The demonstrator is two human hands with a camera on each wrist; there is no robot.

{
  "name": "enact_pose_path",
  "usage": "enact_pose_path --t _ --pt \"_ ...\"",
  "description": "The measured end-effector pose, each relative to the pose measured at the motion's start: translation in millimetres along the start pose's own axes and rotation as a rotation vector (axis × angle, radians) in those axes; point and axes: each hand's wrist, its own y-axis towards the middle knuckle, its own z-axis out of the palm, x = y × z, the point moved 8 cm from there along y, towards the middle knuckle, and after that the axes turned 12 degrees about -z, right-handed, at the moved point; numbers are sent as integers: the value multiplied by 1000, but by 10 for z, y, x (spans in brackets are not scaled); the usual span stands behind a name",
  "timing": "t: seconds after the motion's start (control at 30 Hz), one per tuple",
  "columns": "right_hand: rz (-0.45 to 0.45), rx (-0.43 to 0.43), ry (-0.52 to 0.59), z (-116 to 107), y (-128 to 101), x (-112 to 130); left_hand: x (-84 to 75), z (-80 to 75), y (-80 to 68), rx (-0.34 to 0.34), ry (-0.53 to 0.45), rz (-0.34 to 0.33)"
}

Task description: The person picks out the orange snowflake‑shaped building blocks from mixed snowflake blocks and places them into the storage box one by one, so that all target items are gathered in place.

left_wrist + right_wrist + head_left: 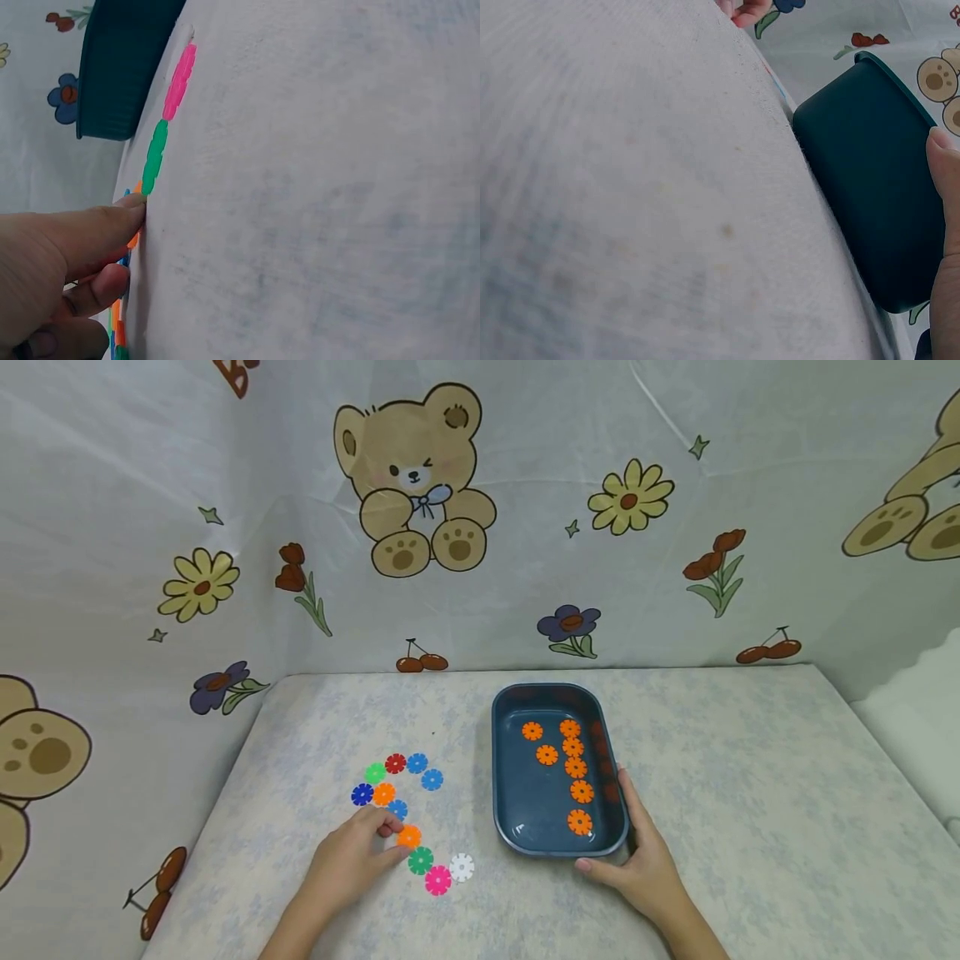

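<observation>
My left hand is at a curved row of plastic snowflake discs on the table, with thumb and index finger at the edges of an orange snowflake disc, pinching it. Just below lie a green disc, a pink disc and a white disc. To the right stands a dark blue rectangular tray, with several orange discs inside. My right hand grips its near right corner, thumb at the front and fingers along the side. The right wrist view shows the tray's outer wall.
Above my left hand lie more discs: a light blue one, an orange one, a dark blue one, a light green one and a red one. A printed cloth hangs behind the table.
</observation>
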Motion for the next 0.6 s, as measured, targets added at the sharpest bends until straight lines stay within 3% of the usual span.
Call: enact_pose_path --t 0.37,0.6 --pt "-9 -6 -9 -4 -7 0 -52 62 -16 23 -55 36" --pt "2 -1 -15 -1 -6 -8 -44 61 -29 -3 -75 62"
